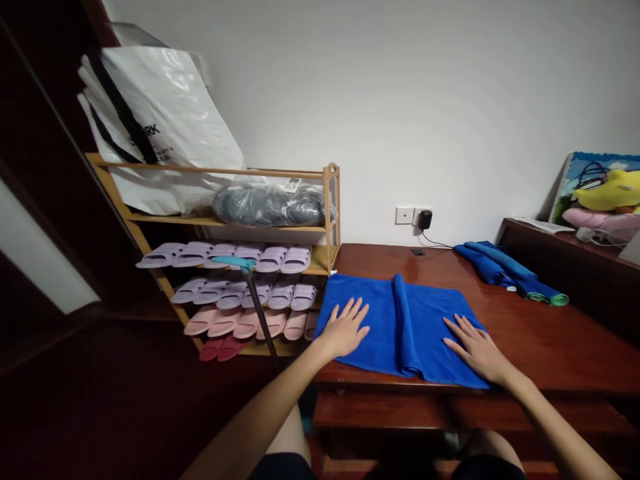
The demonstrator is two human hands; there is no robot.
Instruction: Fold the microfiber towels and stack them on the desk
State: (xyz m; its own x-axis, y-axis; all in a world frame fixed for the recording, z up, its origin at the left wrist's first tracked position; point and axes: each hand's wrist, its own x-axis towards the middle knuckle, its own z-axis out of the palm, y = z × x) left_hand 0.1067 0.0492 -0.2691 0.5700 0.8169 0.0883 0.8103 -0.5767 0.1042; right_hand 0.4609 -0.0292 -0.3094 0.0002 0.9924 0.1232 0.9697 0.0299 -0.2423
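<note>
A bright blue cloth lies spread on the reddish-brown wooden desk, with a raised fold or roll running down its middle. My left hand rests flat on the cloth's left part, fingers spread. On the right part, near the cloth's right edge, my right hand lies flat with its fingers apart. Neither hand grips anything. Farther back on the right of the desk are rolled blue cloths, one with a green edge at its near end.
Left of the desk stands a wooden rack with rows of lilac slippers and pink slippers. A large white bag sits on top. A dark pole with a teal end leans before it. A black plug is in the wall.
</note>
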